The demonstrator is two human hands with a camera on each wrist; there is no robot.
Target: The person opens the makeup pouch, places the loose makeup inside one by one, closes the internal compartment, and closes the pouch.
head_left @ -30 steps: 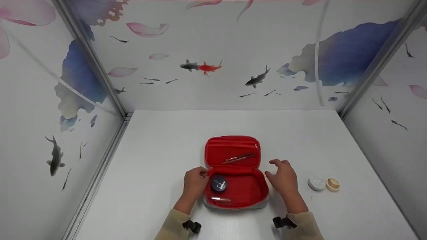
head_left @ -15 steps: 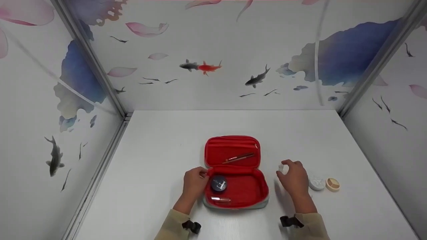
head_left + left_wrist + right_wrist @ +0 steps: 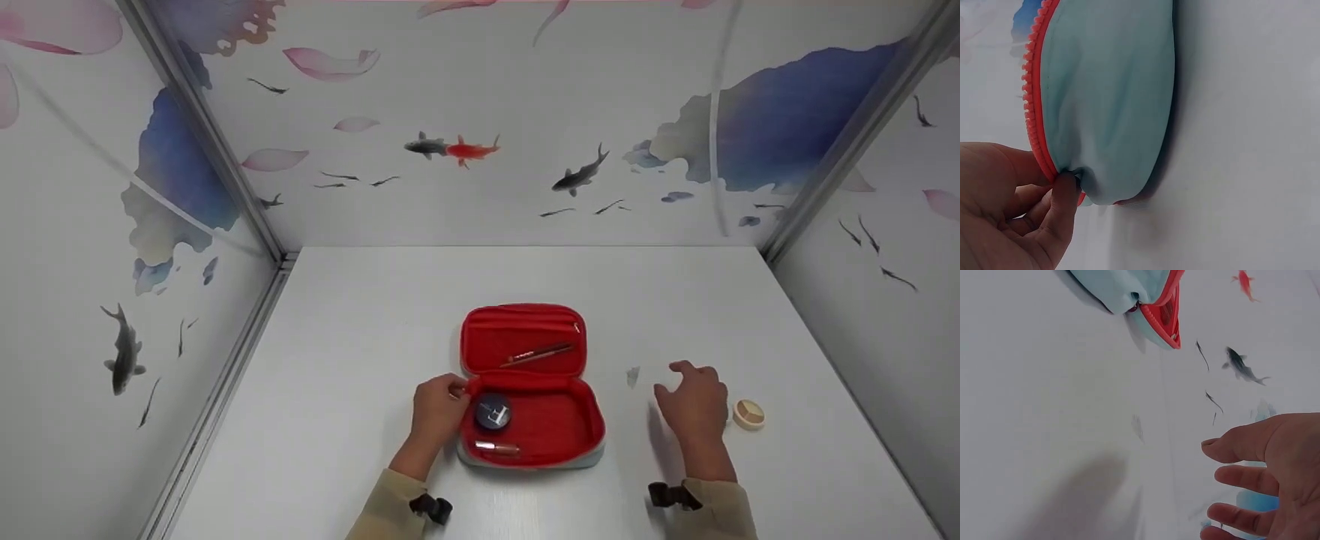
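A makeup bag (image 3: 532,457), red inside and pale green outside, lies unzipped with its lid folded back. My left hand (image 3: 439,409) pinches the bag's zipper edge at its left back corner; the left wrist view shows thumb and fingers on the fabric fold. Inside the bag are a round dark compact (image 3: 493,412) and a lipstick-like tube (image 3: 496,448). Two slim pencils (image 3: 536,354) rest on the lid. My right hand (image 3: 694,401) hovers right of the bag, fingers spread and holding nothing in the right wrist view. It hides the white round item seen earlier.
A small round tan makeup pan (image 3: 748,414) lies on the white table (image 3: 360,322) just right of my right hand. A small greyish patch (image 3: 632,376) shows between bag and hand; its kind is unclear. Printed wall panels (image 3: 480,202) enclose the table's back and sides.
My right hand has moved right, from beside the bag to over the white round item. The greyish patch has come into view behind it. My left hand keeps its grip on the bag.
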